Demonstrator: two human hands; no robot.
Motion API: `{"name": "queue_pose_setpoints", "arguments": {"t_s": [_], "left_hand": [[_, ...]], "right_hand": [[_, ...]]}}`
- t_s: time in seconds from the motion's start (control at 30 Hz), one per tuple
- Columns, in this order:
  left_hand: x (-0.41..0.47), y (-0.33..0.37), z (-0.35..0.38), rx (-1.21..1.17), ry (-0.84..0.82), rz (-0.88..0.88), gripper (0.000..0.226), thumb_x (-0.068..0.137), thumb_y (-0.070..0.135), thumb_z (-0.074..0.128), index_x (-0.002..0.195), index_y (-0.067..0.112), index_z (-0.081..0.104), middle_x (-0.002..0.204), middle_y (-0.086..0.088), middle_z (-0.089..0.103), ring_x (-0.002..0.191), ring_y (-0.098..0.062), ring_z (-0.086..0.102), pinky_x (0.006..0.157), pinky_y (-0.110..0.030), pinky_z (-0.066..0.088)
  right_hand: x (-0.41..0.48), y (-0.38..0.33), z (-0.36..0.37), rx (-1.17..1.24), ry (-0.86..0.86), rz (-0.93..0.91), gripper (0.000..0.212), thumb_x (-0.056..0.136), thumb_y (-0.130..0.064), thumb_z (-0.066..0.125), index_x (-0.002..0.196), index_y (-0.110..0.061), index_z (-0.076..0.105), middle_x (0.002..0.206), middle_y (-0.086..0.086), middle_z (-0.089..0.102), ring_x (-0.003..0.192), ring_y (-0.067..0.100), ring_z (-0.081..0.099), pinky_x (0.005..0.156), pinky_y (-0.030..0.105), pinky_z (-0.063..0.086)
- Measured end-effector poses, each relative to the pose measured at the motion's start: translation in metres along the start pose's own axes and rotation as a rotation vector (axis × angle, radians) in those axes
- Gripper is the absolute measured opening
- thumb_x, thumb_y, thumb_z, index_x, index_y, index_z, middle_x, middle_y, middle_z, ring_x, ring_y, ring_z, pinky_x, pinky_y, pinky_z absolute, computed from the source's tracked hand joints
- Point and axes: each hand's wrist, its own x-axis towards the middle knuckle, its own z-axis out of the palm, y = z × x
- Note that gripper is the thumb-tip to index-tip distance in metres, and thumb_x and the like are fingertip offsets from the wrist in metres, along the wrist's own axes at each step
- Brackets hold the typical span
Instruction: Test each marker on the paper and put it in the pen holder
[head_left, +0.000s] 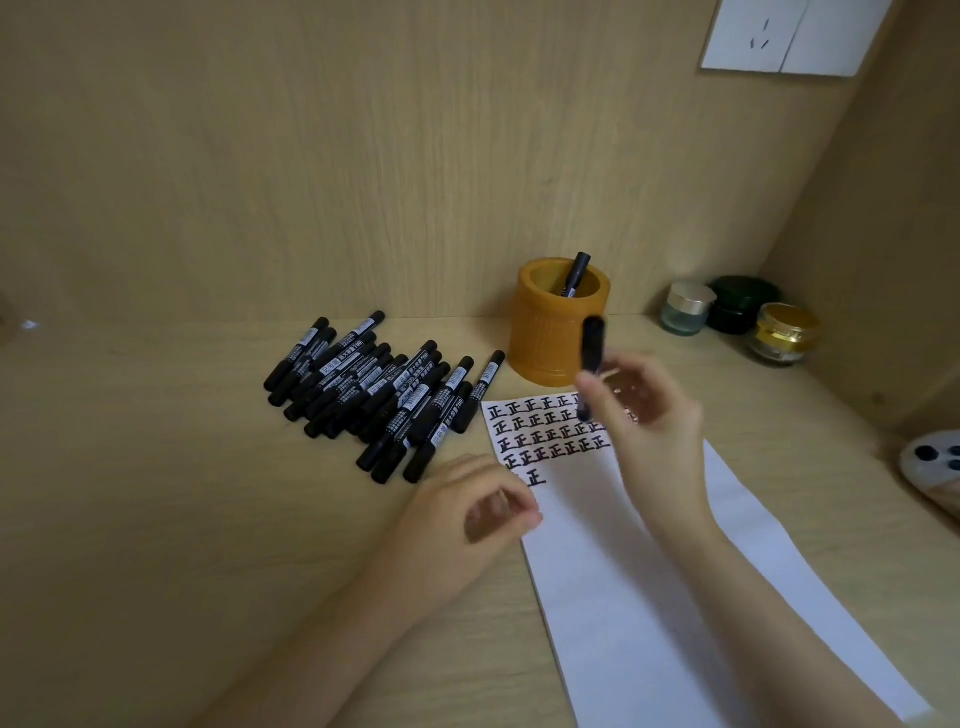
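My right hand (647, 415) holds a black marker (592, 353) upright and blurred, above the top of the white paper (649, 597) and just in front of the orange pen holder (550, 332). One black marker (577, 274) stands inside the holder. Rows of black test characters (545, 431) cover the paper's top part. My left hand (467, 514) rests at the paper's left edge with its fingers curled; nothing shows in it. A pile of several black markers (374, 395) lies on the desk to the left of the paper.
Three small jars stand at the back right: a clear one (687, 307), a dark green one (740, 304) and a gold-lidded one (784, 332). A white phone (932, 462) lies at the right edge. A wall socket (789, 36) sits high on the wooden back panel.
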Motion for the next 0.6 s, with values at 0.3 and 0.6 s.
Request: {"name": "queue_pose_setpoints", "arguments": {"t_s": [0.3,0.6], "left_hand": [[0.000,-0.005,0.007,0.013,-0.198,-0.031,0.009,0.079,0.030,0.073,0.088,0.029,0.069,0.094,0.017,0.058,0.085,-0.006,0.055,0.074,-0.007,0.036],[0.001,-0.003,0.005,0.002,-0.202,-0.044,0.011,0.078,0.030,0.073,0.088,0.029,0.069,0.092,0.016,0.059,0.084,-0.005,0.054,0.073,-0.006,0.034]], "right_hand": [[0.113,-0.015,0.006,0.006,0.227,0.046,0.023,0.093,-0.017,0.062,0.112,-0.005,0.063,0.095,0.006,0.068,0.075,0.006,0.065,0.058,0.014,0.050],[0.140,0.006,0.039,-0.514,0.095,0.096,0.042,0.090,-0.026,0.066,0.127,-0.016,0.050,0.089,-0.007,0.061,0.078,0.007,0.057,0.053,0.015,0.038]]}}
